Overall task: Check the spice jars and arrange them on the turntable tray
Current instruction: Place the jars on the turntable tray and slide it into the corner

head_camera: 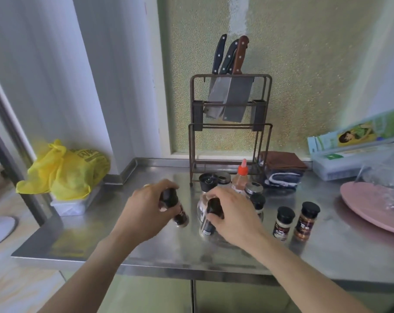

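On a stainless steel counter, we are holding a spice jar in each hand. Our left hand is curling its fingers around a black-capped jar of dark spice, tilted with its base toward five o'clock. Our right hand is gripping the cap of a second black-capped jar, which is sitting among a cluster of jars at the counter's centre; we cannot tell whether a turntable tray lies beneath them. At three o'clock from that cluster, two more black-capped spice jars are standing upright side by side. At twelve o'clock a knife rack is standing, and at three o'clock a pink plate is lying.
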A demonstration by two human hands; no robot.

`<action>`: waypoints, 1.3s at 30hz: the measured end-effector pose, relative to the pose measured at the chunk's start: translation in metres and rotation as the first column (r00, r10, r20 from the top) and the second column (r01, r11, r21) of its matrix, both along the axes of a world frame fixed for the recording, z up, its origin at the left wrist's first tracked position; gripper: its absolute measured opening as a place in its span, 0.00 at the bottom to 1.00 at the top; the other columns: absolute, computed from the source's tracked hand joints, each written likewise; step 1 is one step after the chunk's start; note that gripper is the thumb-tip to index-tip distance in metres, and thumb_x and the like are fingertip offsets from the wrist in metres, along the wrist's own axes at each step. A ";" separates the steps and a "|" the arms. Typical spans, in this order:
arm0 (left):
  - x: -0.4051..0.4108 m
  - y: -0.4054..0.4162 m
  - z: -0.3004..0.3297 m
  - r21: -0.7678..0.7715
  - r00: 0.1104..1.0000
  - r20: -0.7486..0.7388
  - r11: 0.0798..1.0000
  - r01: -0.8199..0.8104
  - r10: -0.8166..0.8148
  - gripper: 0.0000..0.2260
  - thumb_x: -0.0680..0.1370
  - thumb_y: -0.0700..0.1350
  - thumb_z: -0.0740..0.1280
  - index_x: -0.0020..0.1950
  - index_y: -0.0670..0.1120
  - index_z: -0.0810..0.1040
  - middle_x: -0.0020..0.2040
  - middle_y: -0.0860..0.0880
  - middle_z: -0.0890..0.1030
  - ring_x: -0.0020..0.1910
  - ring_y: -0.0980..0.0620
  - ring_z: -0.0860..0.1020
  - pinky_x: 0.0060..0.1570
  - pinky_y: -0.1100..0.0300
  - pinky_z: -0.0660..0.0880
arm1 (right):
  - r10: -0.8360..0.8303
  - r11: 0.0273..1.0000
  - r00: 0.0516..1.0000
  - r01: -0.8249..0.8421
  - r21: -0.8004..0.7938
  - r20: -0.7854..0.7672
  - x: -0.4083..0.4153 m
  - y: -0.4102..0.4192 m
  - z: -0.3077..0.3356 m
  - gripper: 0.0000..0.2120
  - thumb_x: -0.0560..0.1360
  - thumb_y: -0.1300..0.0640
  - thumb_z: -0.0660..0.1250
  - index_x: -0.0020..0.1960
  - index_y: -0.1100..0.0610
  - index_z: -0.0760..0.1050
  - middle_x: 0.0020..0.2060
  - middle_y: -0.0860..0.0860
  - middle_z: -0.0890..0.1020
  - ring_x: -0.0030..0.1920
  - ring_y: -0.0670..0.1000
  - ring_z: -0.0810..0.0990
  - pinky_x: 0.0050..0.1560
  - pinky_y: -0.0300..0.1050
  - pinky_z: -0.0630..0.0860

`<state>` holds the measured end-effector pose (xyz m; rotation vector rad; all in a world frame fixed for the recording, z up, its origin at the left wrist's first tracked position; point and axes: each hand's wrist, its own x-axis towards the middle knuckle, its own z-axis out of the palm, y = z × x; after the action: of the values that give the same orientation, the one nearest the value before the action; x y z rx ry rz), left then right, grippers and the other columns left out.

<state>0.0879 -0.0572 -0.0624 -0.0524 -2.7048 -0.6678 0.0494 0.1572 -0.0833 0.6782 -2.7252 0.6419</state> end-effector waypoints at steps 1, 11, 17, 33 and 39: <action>-0.003 0.009 0.008 0.009 0.999 -0.017 0.999 0.033 -0.033 0.18 0.73 0.52 0.77 0.61 0.59 0.78 0.49 0.54 0.82 0.42 0.53 0.83 0.48 0.56 0.80 | -0.024 1.000 1.000 0.024 0.009 -0.003 -0.002 0.011 0.008 0.19 0.76 0.50 0.73 0.65 0.48 0.74 0.61 0.46 0.80 0.61 0.49 0.79 0.62 0.48 0.77; -0.061 0.099 0.024 -0.223 0.954 -0.008 0.930 0.292 -0.301 0.13 0.71 0.49 0.73 0.55 0.54 0.79 0.48 0.53 0.84 0.50 0.47 0.80 0.43 0.58 0.73 | -0.168 0.981 0.986 0.165 0.106 0.013 -0.023 0.067 0.019 0.20 0.74 0.55 0.75 0.64 0.47 0.75 0.56 0.48 0.79 0.59 0.53 0.80 0.58 0.49 0.76; -0.083 0.116 0.001 -0.458 0.923 0.117 0.805 0.377 -0.366 0.15 0.72 0.49 0.72 0.58 0.51 0.78 0.51 0.49 0.83 0.55 0.44 0.77 0.46 0.55 0.70 | -0.174 0.973 0.985 0.173 0.153 -0.005 -0.031 0.070 0.003 0.21 0.72 0.52 0.76 0.62 0.48 0.73 0.55 0.48 0.83 0.56 0.55 0.81 0.53 0.51 0.79; -0.085 0.111 -0.027 -0.403 0.905 0.243 0.813 0.421 -0.348 0.24 0.72 0.56 0.75 0.65 0.50 0.77 0.59 0.50 0.83 0.60 0.46 0.77 0.54 0.54 0.75 | -0.111 0.972 0.994 0.111 0.205 -0.008 -0.027 0.072 -0.009 0.22 0.73 0.49 0.76 0.64 0.49 0.73 0.61 0.46 0.81 0.60 0.54 0.77 0.55 0.47 0.77; -0.072 0.132 -0.008 -0.303 0.903 -0.001 0.861 0.408 -0.429 0.28 0.74 0.59 0.71 0.72 0.54 0.71 0.65 0.51 0.78 0.64 0.48 0.75 0.59 0.53 0.75 | -0.184 0.981 0.982 0.186 0.049 -0.042 -0.025 0.123 0.029 0.20 0.75 0.52 0.75 0.66 0.48 0.76 0.60 0.44 0.81 0.58 0.48 0.79 0.61 0.45 0.76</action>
<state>0.0156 0.0748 -0.0706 -0.7463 -2.7197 -0.3516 0.0245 0.2798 -0.0546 0.4363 -2.7363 0.5109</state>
